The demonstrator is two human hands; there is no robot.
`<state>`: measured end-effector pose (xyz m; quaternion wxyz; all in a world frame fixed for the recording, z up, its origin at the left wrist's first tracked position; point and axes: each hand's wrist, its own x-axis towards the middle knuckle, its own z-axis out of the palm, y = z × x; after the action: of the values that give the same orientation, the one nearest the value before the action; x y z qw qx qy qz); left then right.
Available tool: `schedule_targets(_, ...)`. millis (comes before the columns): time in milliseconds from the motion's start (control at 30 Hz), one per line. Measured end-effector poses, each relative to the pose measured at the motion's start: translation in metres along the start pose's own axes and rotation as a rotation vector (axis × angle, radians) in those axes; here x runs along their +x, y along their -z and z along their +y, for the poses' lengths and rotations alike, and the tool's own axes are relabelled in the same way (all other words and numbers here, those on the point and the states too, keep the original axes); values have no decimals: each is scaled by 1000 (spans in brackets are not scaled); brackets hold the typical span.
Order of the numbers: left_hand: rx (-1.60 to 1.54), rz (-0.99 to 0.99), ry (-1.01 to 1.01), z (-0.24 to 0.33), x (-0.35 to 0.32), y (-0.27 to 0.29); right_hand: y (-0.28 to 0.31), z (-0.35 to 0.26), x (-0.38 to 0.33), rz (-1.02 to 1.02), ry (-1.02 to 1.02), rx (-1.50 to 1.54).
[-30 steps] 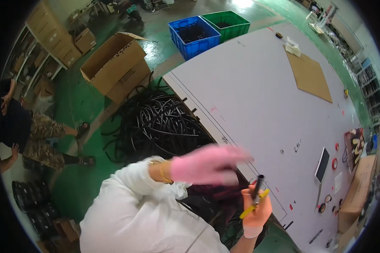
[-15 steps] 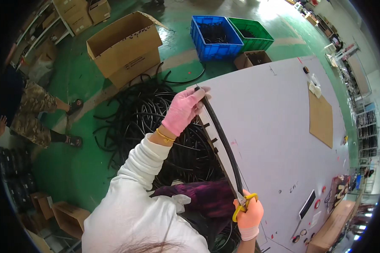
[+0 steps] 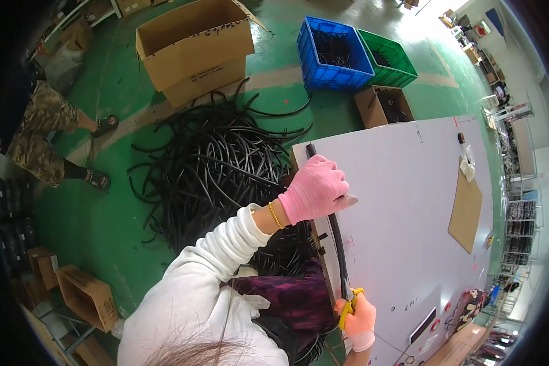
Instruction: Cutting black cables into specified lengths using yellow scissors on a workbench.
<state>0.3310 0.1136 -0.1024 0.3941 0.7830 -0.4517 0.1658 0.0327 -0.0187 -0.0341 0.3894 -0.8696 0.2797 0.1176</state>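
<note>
- Black tube (image 3: 340,250): laid lengthwise along the tabletop's edge, running under the left hand and down to the right; middle stretch hidden by the glove, far end showing just beyond the knuckles.
- Left hand (image 3: 316,189), pink-gloved: fingers curled over the tube, thumb toward the right; underside out of sight, hence impossible to tell whether clamped round the tube or only resting on it.
- Right hand (image 3: 358,314), orange-gloved: fingers closed about yellow-handled scissors (image 3: 349,305); blades at the tube's near end, too small to make out whether parted or meeting, or whether the tube is also pinched there.
- White tabletop (image 3: 396,195): beneath and to the right of both grips; lower part cut off.
- Pile of black tubes (image 3: 216,155): left of the left hand, partly covered by the white sleeve (image 3: 226,247).
- Blue crate (image 3: 338,77) and green crate (image 3: 394,77): beyond the left hand; contents dark, hard to distinguish.
- Another person's legs (image 3: 50,131): far left of the grips, upper body lost in the dark rim.
</note>
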Motion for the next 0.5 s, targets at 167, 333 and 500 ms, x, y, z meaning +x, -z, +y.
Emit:
schedule_targets(167, 34, 7, 30, -7, 1, -3, 2, -3, 8, -17, -15, 9)
schedule_targets(333, 33, 13, 39, -8, 1, -3, 4, -15, 9, -29, -91, 128)
schedule_targets(500, 34, 39, 37, -9, 2, -4, 8, -26, 12, -10, -127, 213)
